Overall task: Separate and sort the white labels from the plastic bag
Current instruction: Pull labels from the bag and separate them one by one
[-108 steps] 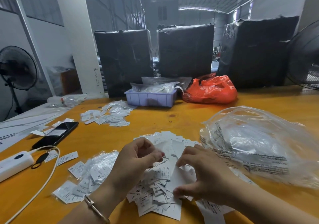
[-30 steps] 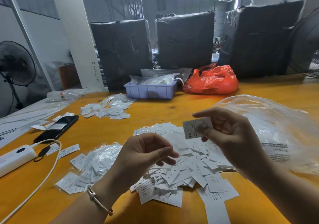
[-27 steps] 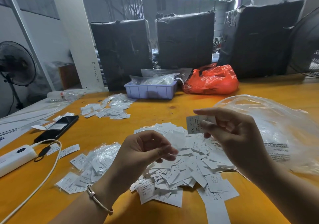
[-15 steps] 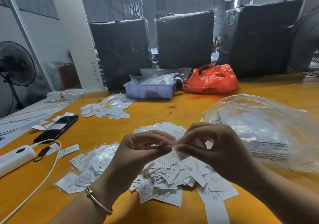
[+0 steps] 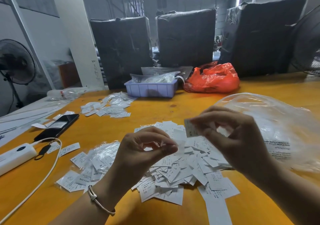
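Note:
My right hand pinches one small white label between thumb and forefinger, lifted above the table. My left hand is just left of it, thumb and forefinger pinched on a blurred, small clear plastic sleeve. Under both hands lies a heap of loose white labels. To its left sits a pile of labels still in clear sleeves. A large crumpled clear plastic bag lies to the right.
On the orange table another label pile lies far left. A black phone, white power bank and cable sit at the left. A purple tray, red bag and black bales stand behind.
My hands met over the heap half a second ago and have pulled apart. The right hand has risen to the right with the label; the left stays low holding the sleeve.

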Tool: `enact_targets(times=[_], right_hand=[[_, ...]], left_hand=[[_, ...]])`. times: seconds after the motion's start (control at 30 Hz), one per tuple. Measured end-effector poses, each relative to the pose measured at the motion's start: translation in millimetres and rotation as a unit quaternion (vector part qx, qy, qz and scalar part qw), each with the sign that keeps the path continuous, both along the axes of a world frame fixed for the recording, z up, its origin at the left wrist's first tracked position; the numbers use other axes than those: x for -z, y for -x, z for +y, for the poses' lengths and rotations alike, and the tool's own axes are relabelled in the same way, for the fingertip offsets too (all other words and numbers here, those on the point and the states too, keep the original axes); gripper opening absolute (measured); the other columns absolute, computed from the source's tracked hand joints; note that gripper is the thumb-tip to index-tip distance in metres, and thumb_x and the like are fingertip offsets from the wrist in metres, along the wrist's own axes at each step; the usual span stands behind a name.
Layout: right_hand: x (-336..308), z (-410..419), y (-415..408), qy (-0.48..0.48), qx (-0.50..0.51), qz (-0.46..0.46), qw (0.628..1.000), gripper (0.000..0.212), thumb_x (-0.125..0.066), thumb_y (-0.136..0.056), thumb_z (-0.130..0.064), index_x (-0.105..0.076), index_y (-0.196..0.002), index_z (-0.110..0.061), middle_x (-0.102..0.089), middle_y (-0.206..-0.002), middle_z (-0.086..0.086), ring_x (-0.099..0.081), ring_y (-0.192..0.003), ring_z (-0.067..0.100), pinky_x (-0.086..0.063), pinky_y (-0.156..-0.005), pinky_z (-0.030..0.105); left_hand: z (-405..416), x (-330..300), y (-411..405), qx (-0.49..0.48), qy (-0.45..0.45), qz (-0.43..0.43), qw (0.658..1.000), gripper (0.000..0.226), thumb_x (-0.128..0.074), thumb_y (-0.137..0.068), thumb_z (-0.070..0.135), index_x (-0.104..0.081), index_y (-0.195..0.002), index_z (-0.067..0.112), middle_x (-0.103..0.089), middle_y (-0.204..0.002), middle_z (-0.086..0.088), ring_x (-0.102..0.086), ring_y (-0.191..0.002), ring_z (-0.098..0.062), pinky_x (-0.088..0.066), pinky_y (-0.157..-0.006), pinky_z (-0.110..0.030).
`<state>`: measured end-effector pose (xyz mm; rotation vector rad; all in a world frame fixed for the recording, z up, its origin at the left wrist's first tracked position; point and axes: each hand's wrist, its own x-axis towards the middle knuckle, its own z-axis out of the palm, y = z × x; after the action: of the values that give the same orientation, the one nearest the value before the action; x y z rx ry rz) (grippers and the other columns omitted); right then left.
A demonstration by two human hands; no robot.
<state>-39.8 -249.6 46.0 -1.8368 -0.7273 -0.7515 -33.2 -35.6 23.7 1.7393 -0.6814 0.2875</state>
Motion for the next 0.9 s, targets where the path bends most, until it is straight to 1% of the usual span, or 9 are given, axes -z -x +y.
enact_targets(times=[0.03,0.1,0.17,0.23,0.33,0.53,0.67,0.77,0.9], right_hand=[[-2,-1,2,-0.029,0.007,-0.011,1.0,0.028,-0.07,-0.081,0.006,-0.073,-0.092,-0.019,-0.069,-0.082,-0.004,-0.065,-0.076,0.016,-0.055,-0.068,0.035],[-5,0,8,-0.057,0.018,-0.035,0.998,0.034,-0.069,-0.083,0.001,-0.068,-0.102,-0.027,-0.07,-0.091,-0.004,-0.068,-0.084,0.016,-0.058,-0.072,0.036],[-6,4,14,-0.048,0.024,-0.059,0.997,0.038,-0.069,-0.084,-0.006,-0.062,-0.111,-0.033,-0.07,-0.094,-0.006,-0.068,-0.086,0.017,-0.059,-0.071,0.035],[-6,8,19,-0.02,0.022,-0.086,0.996,0.042,-0.067,-0.081,-0.007,-0.059,-0.116,-0.03,-0.068,-0.089,-0.009,-0.067,-0.083,0.016,-0.058,-0.067,0.034],[-4,11,21,0.023,0.027,-0.115,0.993,0.039,-0.067,-0.081,-0.005,-0.06,-0.115,-0.022,-0.068,-0.083,-0.008,-0.066,-0.075,0.014,-0.055,-0.061,0.032],[-2,11,19,0.077,0.059,-0.121,0.988,0.038,-0.068,-0.079,-0.006,-0.064,-0.114,-0.02,-0.068,-0.085,-0.009,-0.061,-0.068,0.015,-0.049,-0.059,0.026],[-1,11,18,0.097,0.07,-0.131,0.984,0.035,-0.067,-0.081,-0.007,-0.065,-0.113,-0.019,-0.068,-0.085,-0.008,-0.061,-0.065,0.016,-0.049,-0.058,0.027],[-2,9,17,0.114,0.064,-0.135,0.982,0.031,-0.066,-0.081,-0.006,-0.067,-0.111,-0.015,-0.068,-0.082,-0.007,-0.056,-0.066,0.006,-0.048,-0.058,0.022],[0,9,13,0.147,0.062,-0.13,0.979,0.03,-0.067,-0.08,-0.006,-0.068,-0.109,-0.013,-0.064,-0.083,-0.013,-0.047,-0.068,-0.011,-0.041,-0.063,0.007]], left_hand=[[0,0,0,-0.003,-0.002,-0.003,1.0,0.015,-0.079,-0.072,0.025,-0.08,-0.082,0.013,-0.073,-0.085,-0.007,-0.068,-0.084,-0.029,-0.056,-0.073,-0.05],[1,0,0,-0.004,-0.005,-0.003,1.0,0.013,-0.079,-0.073,0.024,-0.08,-0.081,0.014,-0.073,-0.084,-0.007,-0.068,-0.082,-0.028,-0.056,-0.071,-0.048],[1,1,0,-0.005,-0.009,-0.001,1.0,0.012,-0.08,-0.073,0.026,-0.081,-0.081,0.017,-0.073,-0.084,-0.006,-0.067,-0.082,-0.028,-0.055,-0.07,-0.05],[1,1,0,-0.003,-0.012,0.001,1.0,0.011,-0.08,-0.073,0.027,-0.081,-0.081,0.02,-0.073,-0.084,-0.005,-0.067,-0.081,-0.026,-0.054,-0.07,-0.051],[2,1,0,-0.004,-0.017,0.0,1.0,0.011,-0.079,-0.073,0.03,-0.081,-0.081,0.022,-0.074,-0.084,-0.003,-0.067,-0.081,-0.024,-0.054,-0.069,-0.049],[2,3,-2,-0.002,-0.022,-0.001,1.0,0.01,-0.08,-0.074,0.024,-0.081,-0.081,0.017,-0.074,-0.085,-0.005,-0.067,-0.081,-0.024,-0.053,-0.065,-0.041],[1,2,-1,-0.001,-0.013,0.003,1.0,0.013,-0.081,-0.073,0.024,-0.08,-0.081,0.014,-0.074,-0.085,-0.007,-0.068,-0.081,-0.025,-0.053,-0.067,-0.049],[1,2,-1,-0.004,-0.015,0.006,1.0,0.014,-0.08,-0.073,0.025,-0.08,-0.082,0.014,-0.074,-0.085,-0.006,-0.068,-0.082,-0.027,-0.053,-0.07,-0.055],[1,1,-1,0.002,-0.02,0.01,1.0,0.013,-0.079,-0.073,0.027,-0.081,-0.082,0.016,-0.075,-0.083,-0.002,-0.069,-0.08,-0.024,-0.054,-0.071,-0.053]])
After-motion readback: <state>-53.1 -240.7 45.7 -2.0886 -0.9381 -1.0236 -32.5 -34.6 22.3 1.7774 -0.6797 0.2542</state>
